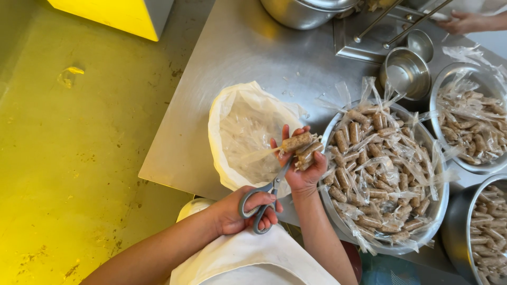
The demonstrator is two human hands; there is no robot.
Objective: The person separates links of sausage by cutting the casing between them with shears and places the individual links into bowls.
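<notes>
The left hand (pixel 232 211) has its fingers through the grey handles of a pair of scissors (pixel 264 198), blades angled up toward the loose plastic tail of a small bundle of wrapped brown rolls (pixel 301 149). The right hand (pixel 305 169) grips that bundle with its fingers closed around it, holding it over a plastic-lined bag (pixel 243 137) on the steel counter (pixel 253 53) — placed, it seems, so trimmings drop inside. Just beside it sits a large metal bowl (pixel 441 211) heaped with more wrapped rolls — within easy reach.
</notes>
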